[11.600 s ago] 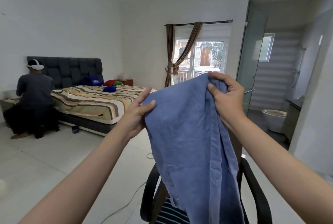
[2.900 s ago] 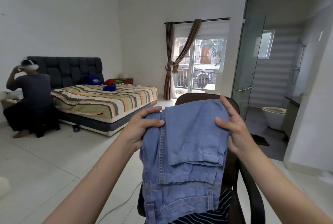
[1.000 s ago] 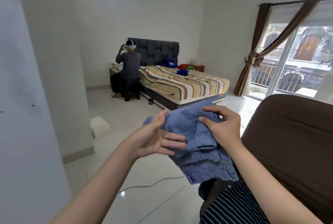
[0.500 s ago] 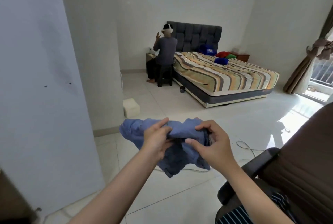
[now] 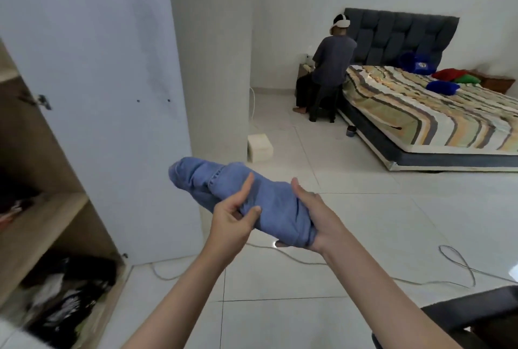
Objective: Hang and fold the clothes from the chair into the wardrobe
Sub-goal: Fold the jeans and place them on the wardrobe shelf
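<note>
Grip: we held the folded jeans (image 5: 252, 197) with left hand (image 5: 232, 219) and right hand (image 5: 314, 217).
Handling: soft, floppy; we judged support underneath best.

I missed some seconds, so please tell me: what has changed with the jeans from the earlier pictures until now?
The jeans, first held up open over the chair, are now folded into a bundle and carried left toward the wardrobe. The left hand and right hand hold them throughout. The bed is unchanged.
</note>
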Available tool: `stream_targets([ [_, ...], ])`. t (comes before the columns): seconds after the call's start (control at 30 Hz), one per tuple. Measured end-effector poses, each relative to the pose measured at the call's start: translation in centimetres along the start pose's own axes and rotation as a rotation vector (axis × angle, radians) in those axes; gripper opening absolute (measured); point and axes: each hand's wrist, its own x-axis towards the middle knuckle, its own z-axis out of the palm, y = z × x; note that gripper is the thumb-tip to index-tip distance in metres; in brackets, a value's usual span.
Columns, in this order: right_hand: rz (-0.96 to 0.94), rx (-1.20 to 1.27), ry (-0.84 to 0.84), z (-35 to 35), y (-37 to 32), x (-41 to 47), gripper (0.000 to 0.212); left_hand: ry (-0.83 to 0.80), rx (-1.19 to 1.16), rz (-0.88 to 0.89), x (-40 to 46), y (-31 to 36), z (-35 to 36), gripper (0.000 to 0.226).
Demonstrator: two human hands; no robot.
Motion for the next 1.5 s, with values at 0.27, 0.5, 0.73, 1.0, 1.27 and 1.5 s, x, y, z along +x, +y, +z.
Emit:
stream_targets([
  [0.27, -0.350, -0.115, -0.151, 3.7, 5.2, 4.2, 0.070, 0.284, -0.082, -0.098, -1.9, -2.3, -5.2, 0.072],
  [0.5, -0.464, -0.398, -0.293, 9.0, 9.5, 7.2, 0.064, 0.595, -0.802, -0.405, -3.2, -3.8, -12.7, 0.067],
  [0.73, -0.614, -0.535, -0.572, 17.0, 9.4, 9.7, 0.066, 0.607, -0.867, -0.219, -2.2, -2.7, -19.2, 0.051],
  [1.0, -0.691, -0.331, -0.841, 30.1, 4.0, 10.2, 0.066, 0.644, -0.552, 0.192, 2.1, 6.8, -27.4, 0.060],
  [1.27, -0.699, -0.214, -1.070, 45.1, -0.6, 12.0, 0.066, 0.681, -0.287, 0.494, 7.8, 16.0, -36.0, 0.059],
  [1.5, -0.635, -0.137, -1.286, 58.7, -1.2, 17.0, 0.066, 0.795, -0.140, 0.636, 12.7, 19.5, -45.5, 0.058],
])
